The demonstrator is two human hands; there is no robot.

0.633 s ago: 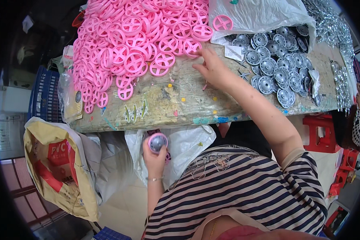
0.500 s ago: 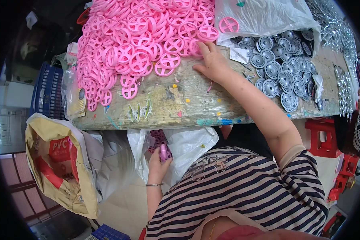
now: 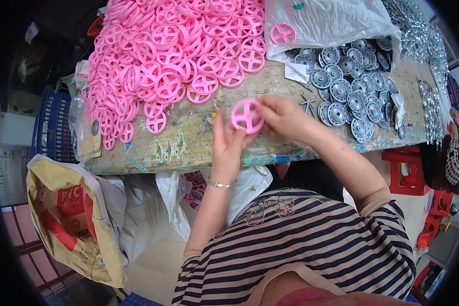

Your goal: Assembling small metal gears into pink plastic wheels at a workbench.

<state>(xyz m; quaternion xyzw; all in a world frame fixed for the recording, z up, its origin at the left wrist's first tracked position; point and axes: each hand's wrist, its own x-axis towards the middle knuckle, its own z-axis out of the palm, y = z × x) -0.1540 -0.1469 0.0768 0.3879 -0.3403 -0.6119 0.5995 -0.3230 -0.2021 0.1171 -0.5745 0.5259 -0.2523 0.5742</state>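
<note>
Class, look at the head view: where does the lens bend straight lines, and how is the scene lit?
Head view: the table edge bows towards the rim, dark corners frame the picture; light is soft and even, without hard shadows; the pink wheel between both hands looks fairly sharp.

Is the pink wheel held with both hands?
Yes, the left hand and right hand both grip one pink wheel above the table.
</note>
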